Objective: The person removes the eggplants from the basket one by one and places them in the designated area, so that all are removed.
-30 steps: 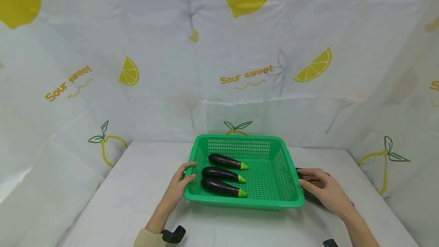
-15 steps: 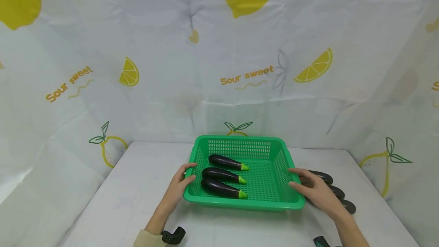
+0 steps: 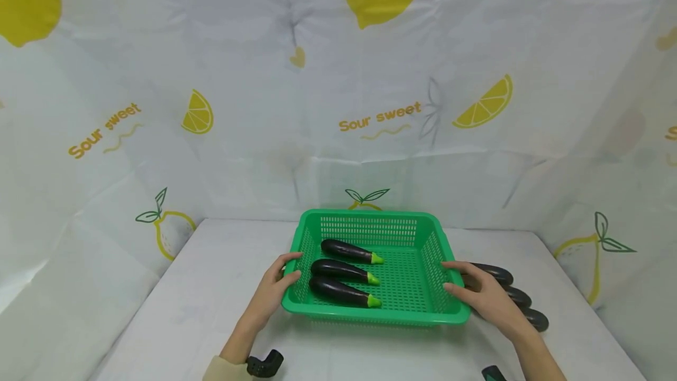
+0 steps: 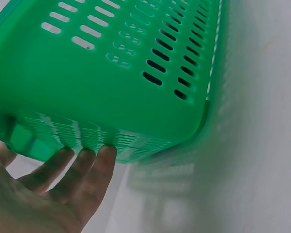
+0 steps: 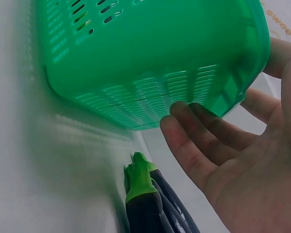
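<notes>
A green plastic basket [image 3: 402, 314] with slotted walls stands in the middle of the table in the head view. Three dark purple eggplants [image 3: 338, 291] with green stem ends lie side by side in its left half. My left hand [image 3: 272, 287] grips the left rim, and its fingers [image 4: 103, 167] reach under the rim against the outer wall. At the right rim, my right hand [image 3: 489, 300] holds with thumb and finger over the edge; other fingers [image 5: 177, 138] lie along the outer wall below. Whether the basket's base touches the table cannot be told.
Three more eggplants [image 3: 535, 318] lie on the white table [image 3: 174, 316] right of the basket, partly hidden by the right hand. Their green stem ends [image 5: 141, 179] point toward the basket. A lemon-print sheet [image 3: 254, 134] hangs behind and at both sides.
My right hand has moved left from beside the outer eggplants onto the basket's right rim, uncovering more of those eggplants. The left hand and the basket have stayed about where they were.
</notes>
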A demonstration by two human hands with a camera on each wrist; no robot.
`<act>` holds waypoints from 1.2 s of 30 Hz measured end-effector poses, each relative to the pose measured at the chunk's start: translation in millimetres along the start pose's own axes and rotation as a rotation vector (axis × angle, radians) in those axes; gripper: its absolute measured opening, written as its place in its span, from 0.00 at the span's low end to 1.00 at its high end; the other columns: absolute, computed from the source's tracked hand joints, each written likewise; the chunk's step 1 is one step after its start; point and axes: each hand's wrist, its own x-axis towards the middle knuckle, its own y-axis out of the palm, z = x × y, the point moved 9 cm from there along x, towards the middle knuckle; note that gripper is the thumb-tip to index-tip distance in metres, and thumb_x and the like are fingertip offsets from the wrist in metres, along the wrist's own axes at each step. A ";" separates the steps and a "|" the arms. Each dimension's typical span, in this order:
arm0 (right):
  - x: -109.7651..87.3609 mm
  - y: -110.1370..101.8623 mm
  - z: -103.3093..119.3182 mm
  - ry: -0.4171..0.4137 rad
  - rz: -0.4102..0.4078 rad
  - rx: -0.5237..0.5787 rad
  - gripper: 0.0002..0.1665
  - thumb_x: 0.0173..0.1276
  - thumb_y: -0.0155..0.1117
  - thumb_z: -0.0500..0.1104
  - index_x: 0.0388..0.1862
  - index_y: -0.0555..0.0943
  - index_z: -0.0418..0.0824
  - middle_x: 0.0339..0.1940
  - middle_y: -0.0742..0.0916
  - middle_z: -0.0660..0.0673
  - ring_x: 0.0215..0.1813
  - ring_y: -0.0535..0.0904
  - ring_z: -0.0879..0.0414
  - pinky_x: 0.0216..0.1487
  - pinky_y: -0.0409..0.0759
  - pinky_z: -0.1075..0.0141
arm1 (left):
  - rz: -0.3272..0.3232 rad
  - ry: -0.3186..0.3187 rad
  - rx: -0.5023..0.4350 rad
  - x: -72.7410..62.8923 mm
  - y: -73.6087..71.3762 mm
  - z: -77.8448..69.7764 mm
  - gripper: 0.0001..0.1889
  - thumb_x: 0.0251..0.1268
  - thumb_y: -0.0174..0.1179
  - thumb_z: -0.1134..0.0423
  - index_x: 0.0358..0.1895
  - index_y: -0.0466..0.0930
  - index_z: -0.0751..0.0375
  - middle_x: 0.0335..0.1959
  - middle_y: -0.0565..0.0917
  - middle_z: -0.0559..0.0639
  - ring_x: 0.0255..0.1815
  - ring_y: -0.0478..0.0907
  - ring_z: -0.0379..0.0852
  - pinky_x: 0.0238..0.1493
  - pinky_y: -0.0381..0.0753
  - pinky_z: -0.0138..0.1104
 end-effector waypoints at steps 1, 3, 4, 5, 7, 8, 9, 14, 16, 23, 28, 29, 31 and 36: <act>-0.4 0.0 0.1 0.000 0.000 0.001 0.37 0.74 0.65 0.52 0.75 0.68 0.37 0.74 0.69 0.27 0.69 0.72 0.30 0.57 0.80 0.46 | 0.004 0.000 0.004 -0.2 0.0 -1.2 0.21 0.78 0.56 0.60 0.70 0.72 0.52 0.76 0.65 0.60 0.76 0.62 0.61 0.69 0.65 0.59; -0.5 -0.4 -0.2 0.005 -0.004 -0.005 0.37 0.74 0.66 0.52 0.75 0.68 0.38 0.74 0.69 0.27 0.69 0.72 0.30 0.57 0.80 0.47 | 0.010 0.000 0.019 -0.8 -0.7 -3.5 0.22 0.77 0.57 0.59 0.71 0.72 0.52 0.75 0.66 0.60 0.74 0.65 0.62 0.67 0.68 0.57; -0.4 -0.3 -0.3 0.007 -0.004 -0.006 0.37 0.74 0.66 0.53 0.75 0.68 0.38 0.74 0.69 0.27 0.69 0.72 0.30 0.57 0.80 0.47 | 0.011 0.002 0.033 -1.3 -1.5 -4.5 0.23 0.77 0.58 0.59 0.71 0.72 0.52 0.75 0.67 0.60 0.73 0.67 0.62 0.65 0.71 0.57; -0.4 -0.2 -0.3 0.010 -0.004 -0.008 0.38 0.74 0.66 0.53 0.75 0.68 0.38 0.75 0.69 0.28 0.69 0.72 0.30 0.57 0.80 0.47 | 0.012 0.001 0.047 -1.5 -2.4 -5.2 0.23 0.76 0.59 0.58 0.71 0.72 0.51 0.74 0.68 0.59 0.72 0.68 0.62 0.63 0.72 0.56; -0.4 0.1 0.0 0.016 -0.005 -0.009 0.38 0.73 0.66 0.53 0.75 0.68 0.38 0.74 0.69 0.28 0.69 0.72 0.31 0.58 0.79 0.46 | 0.008 0.004 0.086 -1.7 -5.1 -6.7 0.24 0.76 0.59 0.56 0.72 0.72 0.50 0.72 0.70 0.58 0.69 0.71 0.61 0.60 0.75 0.55; -0.2 0.3 0.1 0.019 -0.006 -0.010 0.38 0.73 0.66 0.54 0.75 0.69 0.38 0.74 0.69 0.28 0.69 0.72 0.31 0.58 0.79 0.46 | 0.003 0.008 0.112 -1.9 -6.7 -7.5 0.24 0.76 0.59 0.55 0.72 0.71 0.50 0.72 0.71 0.58 0.68 0.72 0.61 0.59 0.76 0.55; -0.3 0.8 0.7 0.018 -0.003 -0.008 0.38 0.73 0.66 0.53 0.75 0.68 0.37 0.74 0.69 0.27 0.69 0.72 0.30 0.58 0.79 0.45 | -0.003 0.014 0.141 -2.1 -8.5 -8.4 0.25 0.76 0.59 0.53 0.72 0.71 0.50 0.71 0.72 0.58 0.68 0.72 0.61 0.58 0.77 0.55; -1.3 1.3 2.8 0.024 -0.002 0.006 0.38 0.73 0.67 0.53 0.75 0.69 0.37 0.75 0.68 0.27 0.69 0.71 0.30 0.59 0.79 0.45 | -0.027 0.063 0.292 -3.0 -15.0 -17.0 0.27 0.76 0.58 0.48 0.72 0.70 0.53 0.69 0.73 0.58 0.66 0.74 0.60 0.59 0.78 0.55; -1.7 1.0 3.2 0.024 -0.004 0.006 0.38 0.73 0.67 0.53 0.74 0.69 0.37 0.75 0.68 0.27 0.69 0.71 0.30 0.59 0.79 0.45 | -0.042 0.100 0.349 -3.0 -17.1 -23.2 0.28 0.77 0.57 0.48 0.72 0.70 0.56 0.68 0.74 0.59 0.64 0.75 0.59 0.59 0.78 0.54; -0.6 -0.5 4.3 0.003 -0.007 0.003 0.37 0.73 0.67 0.52 0.74 0.69 0.37 0.74 0.69 0.26 0.69 0.71 0.29 0.60 0.77 0.43 | -0.163 0.298 0.600 -3.8 -22.3 -56.7 0.24 0.76 0.59 0.52 0.68 0.74 0.60 0.64 0.77 0.58 0.62 0.76 0.59 0.57 0.77 0.56; -1.2 -1.9 5.0 -0.009 -0.011 0.001 0.37 0.73 0.67 0.51 0.74 0.69 0.37 0.74 0.68 0.26 0.69 0.71 0.28 0.59 0.77 0.42 | -0.151 0.471 0.685 -7.4 -9.9 -84.9 0.22 0.72 0.64 0.57 0.64 0.78 0.62 0.59 0.80 0.57 0.60 0.77 0.57 0.56 0.79 0.55; -1.4 -1.8 5.1 -0.009 -0.010 0.003 0.36 0.73 0.67 0.51 0.74 0.69 0.37 0.74 0.68 0.26 0.69 0.71 0.28 0.59 0.77 0.42 | -0.131 0.499 0.686 -7.8 -6.0 -89.1 0.21 0.71 0.64 0.58 0.63 0.78 0.63 0.58 0.80 0.57 0.60 0.77 0.57 0.56 0.79 0.54; -1.9 -1.4 5.5 -0.008 -0.008 0.006 0.37 0.73 0.67 0.51 0.74 0.69 0.37 0.75 0.68 0.26 0.69 0.70 0.28 0.59 0.77 0.42 | -0.090 0.535 0.699 -6.9 1.6 -93.9 0.21 0.70 0.65 0.59 0.62 0.79 0.62 0.57 0.81 0.56 0.59 0.78 0.56 0.55 0.80 0.53; -2.4 0.0 6.6 0.000 -0.001 0.015 0.37 0.74 0.66 0.52 0.75 0.69 0.38 0.75 0.67 0.27 0.70 0.70 0.28 0.58 0.78 0.44 | 0.041 0.564 0.765 -1.2 22.5 -94.8 0.21 0.70 0.65 0.56 0.62 0.80 0.58 0.55 0.81 0.53 0.57 0.78 0.52 0.54 0.81 0.49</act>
